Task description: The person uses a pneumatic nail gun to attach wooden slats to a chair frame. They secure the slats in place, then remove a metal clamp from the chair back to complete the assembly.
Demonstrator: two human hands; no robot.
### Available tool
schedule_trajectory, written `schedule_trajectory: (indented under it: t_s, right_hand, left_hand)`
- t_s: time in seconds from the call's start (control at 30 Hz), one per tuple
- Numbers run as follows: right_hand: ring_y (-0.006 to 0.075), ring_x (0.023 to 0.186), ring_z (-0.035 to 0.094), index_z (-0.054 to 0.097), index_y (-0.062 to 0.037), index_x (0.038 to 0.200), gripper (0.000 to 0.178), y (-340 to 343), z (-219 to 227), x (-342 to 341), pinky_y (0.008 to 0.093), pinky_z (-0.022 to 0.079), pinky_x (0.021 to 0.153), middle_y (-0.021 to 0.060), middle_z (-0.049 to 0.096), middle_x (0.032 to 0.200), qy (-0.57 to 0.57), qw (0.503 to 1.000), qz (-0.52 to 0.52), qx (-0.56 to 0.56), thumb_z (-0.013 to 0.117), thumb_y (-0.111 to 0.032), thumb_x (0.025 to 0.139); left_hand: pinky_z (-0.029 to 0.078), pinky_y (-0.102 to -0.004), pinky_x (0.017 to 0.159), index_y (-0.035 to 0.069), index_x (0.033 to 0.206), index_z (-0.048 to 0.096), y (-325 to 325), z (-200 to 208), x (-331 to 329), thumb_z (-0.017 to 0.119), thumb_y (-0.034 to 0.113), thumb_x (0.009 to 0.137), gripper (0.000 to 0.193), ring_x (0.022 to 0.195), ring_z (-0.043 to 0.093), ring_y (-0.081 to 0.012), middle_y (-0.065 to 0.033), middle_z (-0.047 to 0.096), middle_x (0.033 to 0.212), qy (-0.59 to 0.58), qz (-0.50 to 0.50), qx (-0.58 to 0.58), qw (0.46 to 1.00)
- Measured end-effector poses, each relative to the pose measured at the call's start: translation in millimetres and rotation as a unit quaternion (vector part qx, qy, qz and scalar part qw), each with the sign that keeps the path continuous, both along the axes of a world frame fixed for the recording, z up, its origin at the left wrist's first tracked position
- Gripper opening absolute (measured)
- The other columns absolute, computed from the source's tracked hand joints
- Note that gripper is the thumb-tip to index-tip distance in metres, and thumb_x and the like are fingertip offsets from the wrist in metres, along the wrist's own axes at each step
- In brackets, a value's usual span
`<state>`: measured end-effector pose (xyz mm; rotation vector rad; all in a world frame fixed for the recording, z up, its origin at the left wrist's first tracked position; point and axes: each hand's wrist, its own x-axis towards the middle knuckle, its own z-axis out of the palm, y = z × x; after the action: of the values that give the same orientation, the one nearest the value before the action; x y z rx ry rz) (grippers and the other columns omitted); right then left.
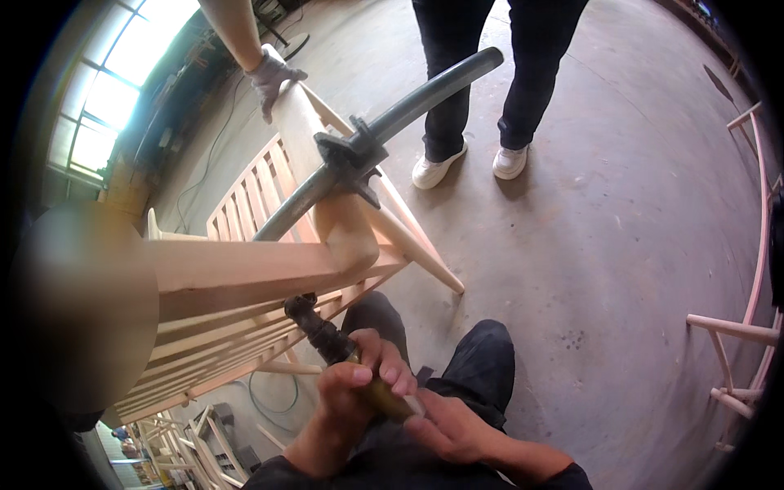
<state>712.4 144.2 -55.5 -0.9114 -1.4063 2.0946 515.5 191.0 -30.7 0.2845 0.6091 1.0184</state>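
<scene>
In my left hand (347, 392) is a tool (327, 336) with a dark knuckled head and a yellowish-brown handle; my fingers wrap around the handle. My right hand (453, 429) closes its fingertips on the handle's lower end. The tool's head is right by the underside of a pale wooden bench frame (245, 273); whether it touches the wood I cannot tell. Across the frame's corner lies a grey bar clamp (351, 159), its bar slanting up to the right. Beyond it, a co-worker's gloved hand (273, 80) rests on the frame's far end.
Opposite me stand the co-worker's dark-trousered legs (527, 77) on the concrete floor (604, 245). Pale wooden frames (747, 327) stand along the right edge, with more wooden parts (200, 445) at lower left. A blurred rounded object (86, 306) blocks the left side. A hose (273, 408) lies below the bench.
</scene>
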Motion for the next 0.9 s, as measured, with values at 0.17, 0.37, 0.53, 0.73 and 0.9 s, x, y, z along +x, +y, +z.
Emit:
schedule_trajectory:
  t_s: [0.17, 0.37, 0.53, 0.73, 0.9]
  right_hand:
    - [0.0460, 0.099, 0.066, 0.050, 0.0024, 0.131, 0.046, 0.6, 6.1, -2.9, 0.0461, 0.050, 0.089, 0.0289, 0.067, 0.106, -0.025, 1.000, -0.016, -0.011, 0.052, -0.036, 0.105]
    - [0.0268, 0.074, 0.063, 0.054, 0.0030, 0.119, 0.039, -17.2, -4.2, -14.9, 0.0381, 0.050, 0.071, 0.0138, 0.064, 0.081, -0.034, 0.995, -0.090, -0.007, 0.049, -0.033, 0.106]
    - [0.0129, 0.064, 0.053, 0.054, 0.0008, 0.115, 0.039, -16.3, -3.9, -19.8, 0.0289, 0.045, 0.061, 0.0030, 0.056, 0.071, -0.010, 0.992, -0.122, -0.016, 0.047, -0.037, 0.108]
    - [0.0098, 0.059, 0.049, 0.054, -0.0023, 0.109, 0.041, -26.6, -6.5, -30.0, 0.0264, 0.041, 0.055, -0.0008, 0.052, 0.069, 0.025, 0.981, -0.193, -0.018, 0.043, -0.042, 0.110]
    - [0.0100, 0.057, 0.048, 0.053, -0.0029, 0.107, 0.043, -25.1, 3.1, -29.0, 0.0270, 0.039, 0.053, -0.0009, 0.051, 0.069, -0.030, 0.979, -0.200, -0.003, 0.044, -0.045, 0.109]
  left_hand:
    - [0.052, -0.0433, 0.081, 0.011, 0.083, 0.046, 4.3, 6.3, 0.4, 0.064, 0.018, 0.082, 0.019, 0.078, 0.061, -0.0250, -0.0055, 0.055, 0.083, 0.010, -0.007, 0.012, 1.000]
    - [0.054, -0.0453, 0.082, 0.011, 0.084, 0.050, 5.7, 2.9, -1.5, 0.064, 0.018, 0.079, 0.016, 0.081, 0.064, -0.0293, -0.0088, 0.059, 0.084, 0.025, -0.014, 0.012, 1.000]
    - [0.052, -0.0431, 0.085, 0.008, 0.082, 0.052, 8.6, -2.2, -6.3, 0.062, 0.016, 0.082, 0.013, 0.088, 0.063, -0.0305, -0.0124, 0.059, 0.082, -0.001, -0.016, 0.038, 0.999]
    - [0.051, -0.0414, 0.085, 0.008, 0.084, 0.052, 4.7, -1.6, -6.1, 0.061, 0.017, 0.083, 0.013, 0.087, 0.063, -0.0281, -0.0118, 0.059, 0.082, -0.010, -0.029, 0.039, 0.999]
    - [0.051, -0.0412, 0.090, 0.007, 0.094, 0.054, 6.8, -6.1, -6.9, 0.060, 0.015, 0.089, 0.011, 0.090, 0.065, -0.0293, -0.0144, 0.065, 0.086, 0.030, -0.015, 0.075, 0.997]
